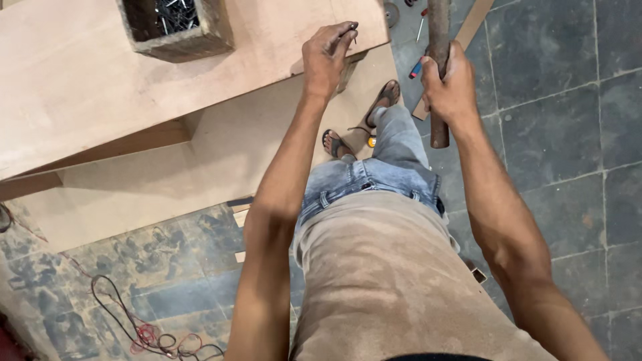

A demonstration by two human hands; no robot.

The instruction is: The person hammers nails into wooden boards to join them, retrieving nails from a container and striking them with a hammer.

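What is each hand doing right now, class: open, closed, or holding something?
Left hand: closed, pinching a small nail at the plywood board edge.
Right hand: closed around a hammer handle.

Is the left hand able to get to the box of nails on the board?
Probably yes. The left hand, pinching a small nail, rests on the same plywood board as the open-topped nail box, with only bare board between them.

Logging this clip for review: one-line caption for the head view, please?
Left hand pinches a nail at the plywood board edge; right hand grips a hammer handle.
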